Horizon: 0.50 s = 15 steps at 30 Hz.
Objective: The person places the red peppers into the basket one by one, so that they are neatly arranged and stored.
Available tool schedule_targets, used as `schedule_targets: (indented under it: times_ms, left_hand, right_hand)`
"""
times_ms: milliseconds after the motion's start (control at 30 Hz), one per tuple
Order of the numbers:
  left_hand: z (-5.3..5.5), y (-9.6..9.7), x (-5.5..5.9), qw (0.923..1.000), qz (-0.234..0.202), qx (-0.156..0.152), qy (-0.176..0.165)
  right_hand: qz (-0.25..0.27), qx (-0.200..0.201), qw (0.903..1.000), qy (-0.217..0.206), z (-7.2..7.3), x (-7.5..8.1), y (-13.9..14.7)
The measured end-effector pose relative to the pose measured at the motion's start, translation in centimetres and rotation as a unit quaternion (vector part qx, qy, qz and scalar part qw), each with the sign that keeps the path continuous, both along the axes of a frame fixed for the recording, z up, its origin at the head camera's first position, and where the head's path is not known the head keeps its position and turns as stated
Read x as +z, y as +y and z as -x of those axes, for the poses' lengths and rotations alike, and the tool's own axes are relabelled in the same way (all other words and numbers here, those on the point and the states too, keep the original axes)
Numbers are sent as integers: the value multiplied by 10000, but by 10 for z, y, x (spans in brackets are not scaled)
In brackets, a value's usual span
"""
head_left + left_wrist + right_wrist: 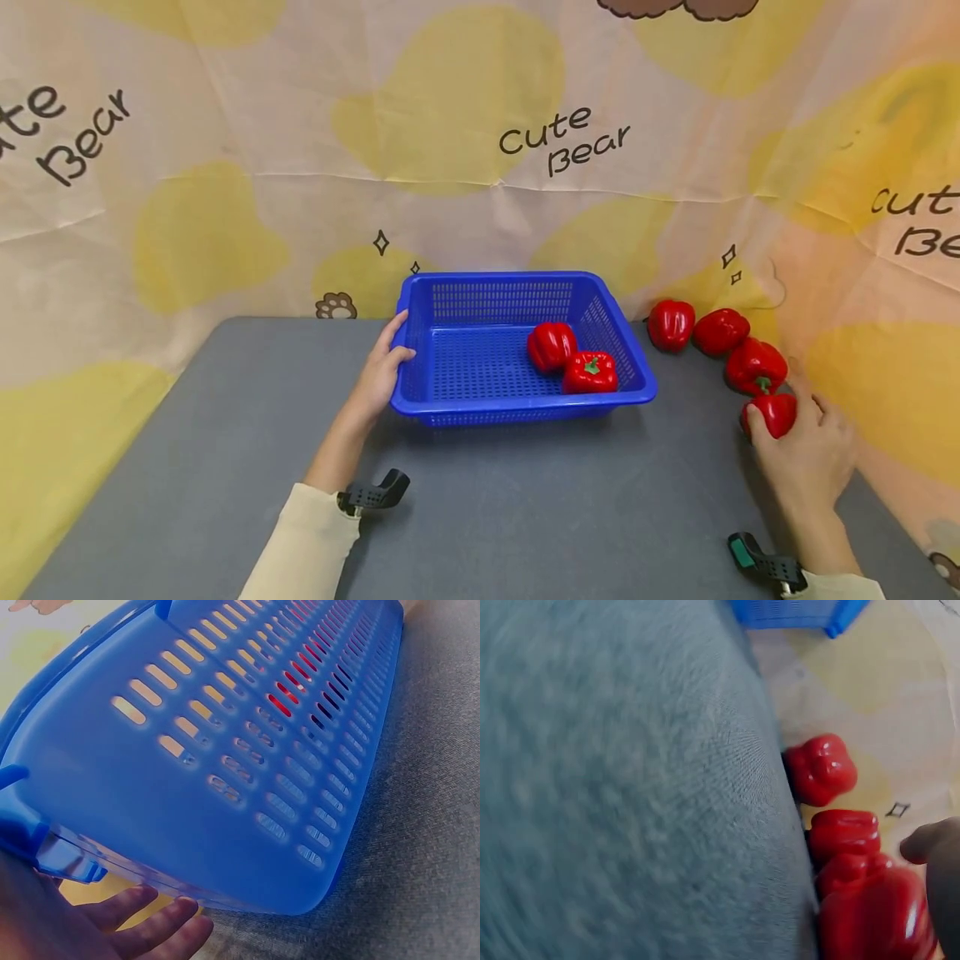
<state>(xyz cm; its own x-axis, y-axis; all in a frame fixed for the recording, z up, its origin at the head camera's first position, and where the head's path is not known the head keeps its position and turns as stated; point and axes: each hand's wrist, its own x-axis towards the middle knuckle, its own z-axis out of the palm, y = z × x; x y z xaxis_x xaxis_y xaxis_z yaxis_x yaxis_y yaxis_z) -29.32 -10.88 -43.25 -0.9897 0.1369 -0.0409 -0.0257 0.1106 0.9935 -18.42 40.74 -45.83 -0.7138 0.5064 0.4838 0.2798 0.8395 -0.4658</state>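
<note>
A blue plastic basket [487, 407] with slotted walls stands on the grey table, two red bell peppers [590, 372] inside its right half. My left hand [377, 379] grips the basket's left rim, thumb over the edge; in the left wrist view its fingers [161, 922] lie beneath the rim, outside the wall. At the right, my right hand [810, 450] holds the nearest red bell pepper [776, 414] between thumb and fingers. Behind that one, three more red bell peppers [756, 367] form a slanting row toward the back wall.
A cloth backdrop [450, 108] with yellow patches and printed words rises behind the table and along its right side. The grey tabletop [525, 500] stretches in front of the basket. Each wrist wears a black strap mount [375, 490].
</note>
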Motion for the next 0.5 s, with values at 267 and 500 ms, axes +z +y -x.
schedule_targets:
  times_ms: [267, 500]
  left_hand:
    - [2, 1, 2, 10000, -20, -62, 64]
    - [2, 0, 2, 9999, -40, -78, 91]
  right_hand:
    - [718, -203, 9966, -352, 0, -19, 10]
    - [1086, -174, 9937, -213, 3, -21, 10]
